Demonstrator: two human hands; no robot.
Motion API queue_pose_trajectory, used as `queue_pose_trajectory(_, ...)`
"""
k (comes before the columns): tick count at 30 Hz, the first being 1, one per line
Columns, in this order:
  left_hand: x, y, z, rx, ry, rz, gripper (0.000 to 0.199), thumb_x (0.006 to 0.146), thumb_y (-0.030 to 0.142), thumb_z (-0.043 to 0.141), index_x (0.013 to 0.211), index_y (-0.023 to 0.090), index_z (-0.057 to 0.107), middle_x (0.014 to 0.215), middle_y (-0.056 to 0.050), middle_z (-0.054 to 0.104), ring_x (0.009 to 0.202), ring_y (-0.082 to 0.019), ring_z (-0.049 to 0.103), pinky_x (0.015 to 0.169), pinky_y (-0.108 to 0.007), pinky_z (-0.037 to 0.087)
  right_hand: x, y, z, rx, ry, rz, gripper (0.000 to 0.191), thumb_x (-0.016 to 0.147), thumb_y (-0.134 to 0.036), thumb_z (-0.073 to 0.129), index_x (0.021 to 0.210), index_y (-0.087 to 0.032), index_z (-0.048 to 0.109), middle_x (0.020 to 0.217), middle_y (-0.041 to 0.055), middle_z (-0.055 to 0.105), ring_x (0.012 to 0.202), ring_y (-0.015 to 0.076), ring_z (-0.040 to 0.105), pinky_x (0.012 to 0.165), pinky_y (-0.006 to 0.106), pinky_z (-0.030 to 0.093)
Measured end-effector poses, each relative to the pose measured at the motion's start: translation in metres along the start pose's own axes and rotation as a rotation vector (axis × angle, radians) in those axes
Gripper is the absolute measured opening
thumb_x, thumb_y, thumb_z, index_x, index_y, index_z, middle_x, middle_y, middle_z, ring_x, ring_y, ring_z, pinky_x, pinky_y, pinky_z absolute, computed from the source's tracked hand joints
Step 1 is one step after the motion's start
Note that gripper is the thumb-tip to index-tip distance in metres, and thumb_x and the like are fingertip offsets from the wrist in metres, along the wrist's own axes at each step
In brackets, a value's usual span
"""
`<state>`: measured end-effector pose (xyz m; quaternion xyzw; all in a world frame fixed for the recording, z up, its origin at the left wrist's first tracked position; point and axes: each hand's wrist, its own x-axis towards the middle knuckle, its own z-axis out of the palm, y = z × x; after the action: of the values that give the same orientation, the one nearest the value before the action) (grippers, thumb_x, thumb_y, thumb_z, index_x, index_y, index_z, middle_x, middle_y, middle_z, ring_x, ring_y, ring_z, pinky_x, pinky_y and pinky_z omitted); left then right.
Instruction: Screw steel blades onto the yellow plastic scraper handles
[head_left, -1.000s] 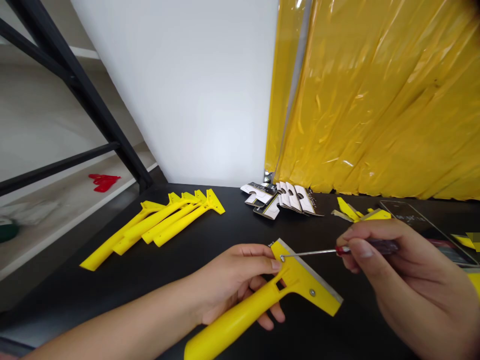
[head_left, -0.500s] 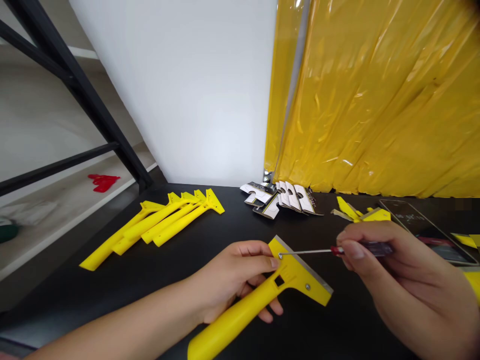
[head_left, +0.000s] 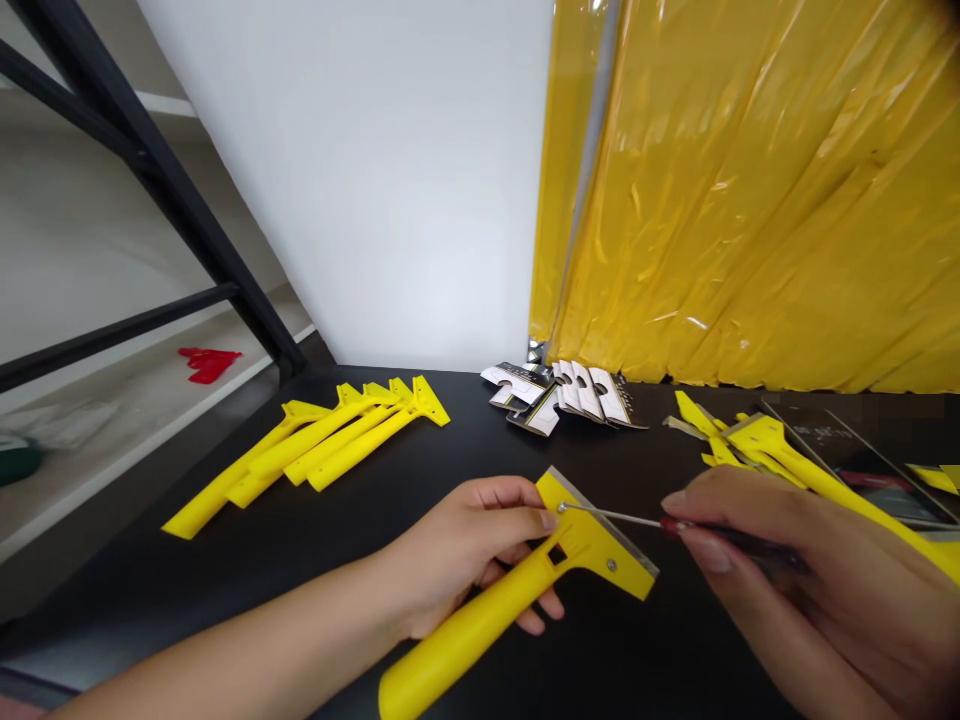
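Note:
Near the middle of the view my left hand [head_left: 480, 555] grips a yellow scraper [head_left: 487, 630] by its neck, thumb beside one screw. A metal blade [head_left: 626, 545] runs along the scraper's head, and a second screw [head_left: 611, 565] shows at the other end. My right hand [head_left: 832, 570] pinches a screwdriver [head_left: 671, 524] with a reddish, see-through handle. The thin shaft points left, its tip at the screw [head_left: 562, 508] by my left thumb. My fingers hide much of the screwdriver's handle.
Several yellow scraper handles [head_left: 360, 440] lie side by side at the left. Folded printed cards [head_left: 555, 395] are heaped at the back. More yellow scrapers [head_left: 757, 435] and a dark phone-like slab [head_left: 862, 465] lie at the right. A black frame [head_left: 172, 215] stands left.
My right hand has shifted slightly lower, tilting the screwdriver's handle down and baring more of the scrapers behind. Its tip stays at the same screw; the held scraper has barely moved.

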<state>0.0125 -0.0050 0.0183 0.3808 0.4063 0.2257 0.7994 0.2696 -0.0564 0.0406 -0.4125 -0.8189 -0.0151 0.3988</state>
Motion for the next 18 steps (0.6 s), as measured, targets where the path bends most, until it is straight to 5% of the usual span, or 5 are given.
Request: queue_pose_trajectory(18, -0.0008, 0.0006, 0.0057, 0.065, 0.042, 0.049, 0.021, 0.088, 0.033, 0.075, 0.092, 0.017, 0.061, 0.077, -0.005, 0.073, 0.058, -0.017, 0.074, 0.048, -0.023, 0.062, 0.0041, -0.0057, -0.0016, -0.043, -0.005, -0.103, 0.017, 0.104, -0.018, 0.053, 0.118, -0.024, 0.061, 0.097, 0.0070, 0.073, 0.082, 0.0203, 0.072, 0.065, 0.032, 0.053)
